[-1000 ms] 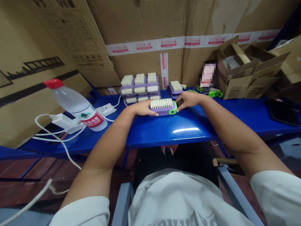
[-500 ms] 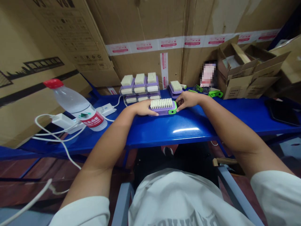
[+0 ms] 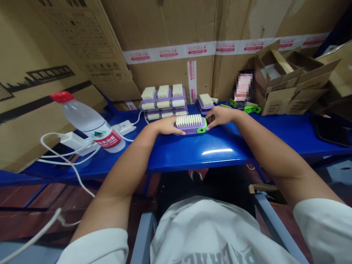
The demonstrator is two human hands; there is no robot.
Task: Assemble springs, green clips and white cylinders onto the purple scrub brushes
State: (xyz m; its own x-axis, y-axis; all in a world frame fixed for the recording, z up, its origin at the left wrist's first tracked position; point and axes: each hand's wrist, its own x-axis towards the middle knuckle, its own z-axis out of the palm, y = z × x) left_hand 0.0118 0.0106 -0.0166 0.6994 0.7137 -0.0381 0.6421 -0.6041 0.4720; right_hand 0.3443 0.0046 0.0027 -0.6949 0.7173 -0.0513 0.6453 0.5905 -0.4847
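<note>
A purple brush block [image 3: 189, 125] with pale bristles turned upward and a green end piece [image 3: 202, 125] at its right is held low over the near-middle part of a blue table [image 3: 181, 154]; whether its underside is rested on the surface cannot be told. The left end of the block is grasped by the left hand [image 3: 167, 125], the thumb being laid along the near side and the fingers hidden behind. The right hand [image 3: 219, 116] is placed at the green end with thumb and bent fingers; whether the end is pinched or merely touched cannot be told.

Beyond the left hand, similar purple blocks are stacked in a group [image 3: 164, 102], three bristled tops being seen in a row. A single bristled block [image 3: 206, 102] is set on the far side, near the right hand, and loose green parts [image 3: 251, 109] are scattered farther right. At the left, a red-capped bottle [image 3: 92, 123] is placed beside white plugs [image 3: 125, 128]. At the far right, an open cardboard carton [image 3: 291, 84] is seen, with a dark flat object [image 3: 331, 128] laid nearer.
</note>
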